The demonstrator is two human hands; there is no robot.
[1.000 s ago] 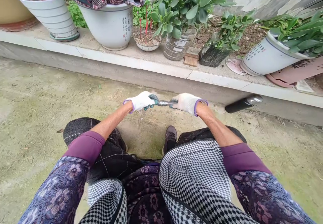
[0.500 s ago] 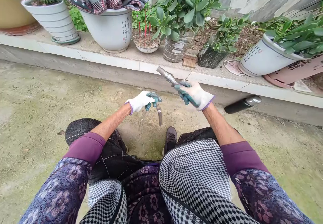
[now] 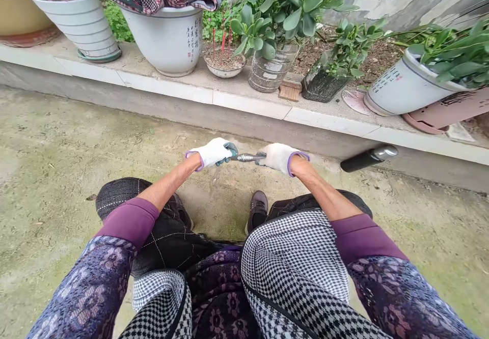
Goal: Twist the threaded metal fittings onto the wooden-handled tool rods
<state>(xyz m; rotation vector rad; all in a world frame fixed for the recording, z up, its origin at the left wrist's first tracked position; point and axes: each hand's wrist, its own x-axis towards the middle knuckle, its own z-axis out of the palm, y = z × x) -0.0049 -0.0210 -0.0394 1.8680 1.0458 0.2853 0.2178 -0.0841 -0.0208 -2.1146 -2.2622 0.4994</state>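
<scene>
A dark rod-like piece wound with silvery wire (image 3: 245, 158) lies almost level between my two hands, low in front of the planter ledge. My left hand (image 3: 217, 152), in a white glove with green-coated fingers, is closed around its left end. From the other side, my right hand (image 3: 275, 157), gloved alike, has its fingers closed on the right end. Only the wire-wrapped middle shows plainly, as the fingers cover both ends. The short dark stick seen earlier at my left hand cannot be made out separately now.
A tiled ledge (image 3: 248, 106) runs across ahead, bearing a large white pot (image 3: 164, 38) with clothes on it, a wooden-backed brush (image 3: 290, 89) and several potted plants. A black flask (image 3: 361, 161) leans against the ledge wall at right. My shoe (image 3: 259, 204) rests on the concrete ground.
My right hand has come down and left, bringing the wire-wound piece from a slant to nearly level. My left hand now grips its other end, and the short hanging stick no longer shows.
</scene>
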